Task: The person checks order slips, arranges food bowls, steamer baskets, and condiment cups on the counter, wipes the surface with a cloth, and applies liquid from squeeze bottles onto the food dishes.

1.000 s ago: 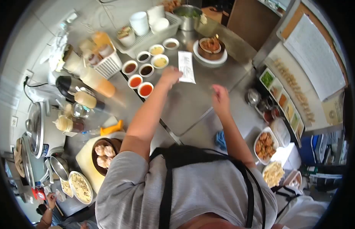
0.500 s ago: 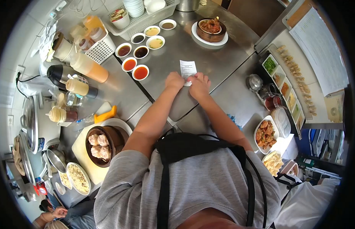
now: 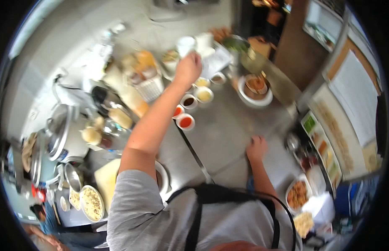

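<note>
My left hand [image 3: 189, 69] is raised and stretched far out over the sauce bowls, its fingers closed. A white printed receipt [image 3: 216, 62] sticks out from its right side, blurred by motion. Beneath and in front of that hand stand several small white bowls, among them one of red sauce [image 3: 185, 121] and one of dark sauce [image 3: 188, 101]. On the steel counter [image 3: 219, 138], to the right, my right hand [image 3: 256, 148] is low over the surface. Its fingers are smeared, and nothing shows in them.
A brown round pot on a white plate [image 3: 256, 90] stands at the back right. Squeeze bottles [image 3: 120, 118] and a white basket [image 3: 149, 90] line the left. A bowl of fried pieces [image 3: 298, 194] and a garnish tray [image 3: 322, 142] are right. Another person [image 3: 46, 219] is at lower left.
My hands have come apart. The left one has lifted the receipt away from the counter, forward and up; the right has moved off to the right without it. The whole view has shifted.
</note>
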Tool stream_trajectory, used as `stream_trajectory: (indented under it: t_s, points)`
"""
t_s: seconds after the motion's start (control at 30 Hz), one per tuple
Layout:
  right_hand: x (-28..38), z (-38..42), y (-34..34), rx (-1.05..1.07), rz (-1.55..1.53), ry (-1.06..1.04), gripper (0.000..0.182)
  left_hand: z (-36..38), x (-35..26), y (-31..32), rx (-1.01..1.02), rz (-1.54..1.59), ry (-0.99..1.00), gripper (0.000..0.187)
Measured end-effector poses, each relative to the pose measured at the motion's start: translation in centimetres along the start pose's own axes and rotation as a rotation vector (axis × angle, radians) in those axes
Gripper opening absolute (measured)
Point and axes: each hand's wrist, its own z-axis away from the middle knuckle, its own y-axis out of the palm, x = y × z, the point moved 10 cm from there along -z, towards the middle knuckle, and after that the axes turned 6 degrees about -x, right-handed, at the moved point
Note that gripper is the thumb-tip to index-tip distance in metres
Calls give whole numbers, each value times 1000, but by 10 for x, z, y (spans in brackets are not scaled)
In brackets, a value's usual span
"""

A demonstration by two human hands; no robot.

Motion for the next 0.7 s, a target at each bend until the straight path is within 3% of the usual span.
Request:
stream_trajectory:
  t_s: [0.07,0.13,0.2,0.27,0.33,0.53,0.67,0.7]
  points:
    - [-1,3,3,-68,24,-46,26,-89,-20,-115,-396,-118,162,23]
    - [2,2,0,-1,79,23,25,-153,-33,-221,-622,68,264,19]
    - [5,-3,-4,48,80,56,26,-190,-16,-291,-700,384,50,18]
    - [5,1,0,66,86,66,25,-224,18,-308,-594,601,-201,15]
    - [3,1,1,37,90,49,25,-230,36,-315,-668,659,-341,13]
    - [1,0,2,67,75,105,22,-276,40,-322,-728,709,-419,16]
    - [2,-2,0,88,90,108,23,-285,25,-314,-637,562,-275,39]
    - [2,-2,3,79,91,92,23,-258,6,-311,-645,573,-276,42]
